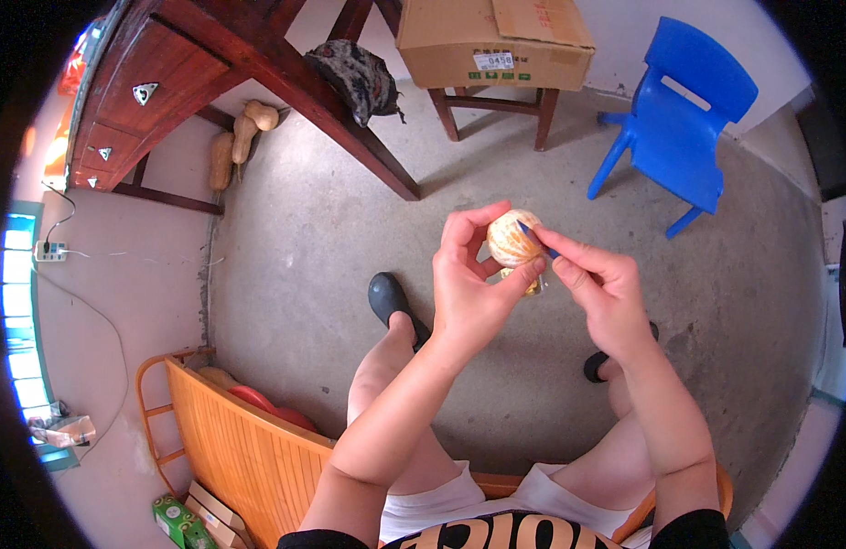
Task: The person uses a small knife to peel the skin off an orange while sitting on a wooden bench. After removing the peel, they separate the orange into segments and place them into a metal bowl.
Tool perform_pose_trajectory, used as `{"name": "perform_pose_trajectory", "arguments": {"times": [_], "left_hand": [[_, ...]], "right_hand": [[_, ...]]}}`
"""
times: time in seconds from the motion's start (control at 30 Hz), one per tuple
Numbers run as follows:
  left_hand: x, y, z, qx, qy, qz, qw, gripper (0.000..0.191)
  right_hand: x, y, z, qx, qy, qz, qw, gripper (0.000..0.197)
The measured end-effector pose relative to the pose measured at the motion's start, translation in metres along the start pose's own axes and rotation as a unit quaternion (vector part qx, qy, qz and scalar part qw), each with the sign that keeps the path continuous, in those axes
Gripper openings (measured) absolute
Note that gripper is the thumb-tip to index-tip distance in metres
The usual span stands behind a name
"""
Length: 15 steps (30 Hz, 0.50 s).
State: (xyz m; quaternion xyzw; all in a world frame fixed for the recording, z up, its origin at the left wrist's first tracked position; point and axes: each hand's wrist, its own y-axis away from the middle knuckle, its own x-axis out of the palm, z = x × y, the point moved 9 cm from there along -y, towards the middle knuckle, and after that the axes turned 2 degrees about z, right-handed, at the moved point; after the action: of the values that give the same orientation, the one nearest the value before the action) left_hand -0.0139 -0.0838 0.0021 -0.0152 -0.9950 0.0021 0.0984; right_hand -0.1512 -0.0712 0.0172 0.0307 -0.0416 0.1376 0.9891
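A peeled citrus fruit (pixel 510 240), orange with white pith, sits in my left hand (pixel 472 274), fingers behind it and thumb at its lower right. My right hand (pixel 604 288) pinches a small dark blue pointed tool (pixel 526 228) between thumb and forefinger. The tool's tip lies against the upper right of the fruit; its exact kind cannot be told. Below the fruit, partly hidden by my left thumb, a small yellow and clear thing (pixel 532 285) shows, perhaps peel in a container on the floor.
I sit on a slatted wooden bench (pixel 258 446). Ahead stand a cardboard box (pixel 450 62) on a wooden stool (pixel 491 103) and a blue plastic chair (pixel 677 137). A dark red wooden desk (pixel 189 75) is at the left, with several squashes (pixel 243 137) beneath it by the wall.
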Motion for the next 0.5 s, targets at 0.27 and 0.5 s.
{"name": "perform_pose_trajectory", "arguments": {"times": [0.27,0.5], "left_hand": [[0.0,-0.001,0.002,-0.027,0.029,0.031,0.999,0.059],[0.0,-0.001,-0.004,-0.003,-0.057,0.019,0.998,0.055]], "right_hand": [[0.0,0.005,-0.007,0.102,-0.117,0.079,0.985,0.04],[-0.003,0.002,0.0,0.003,0.035,0.023,0.999,0.036]]}}
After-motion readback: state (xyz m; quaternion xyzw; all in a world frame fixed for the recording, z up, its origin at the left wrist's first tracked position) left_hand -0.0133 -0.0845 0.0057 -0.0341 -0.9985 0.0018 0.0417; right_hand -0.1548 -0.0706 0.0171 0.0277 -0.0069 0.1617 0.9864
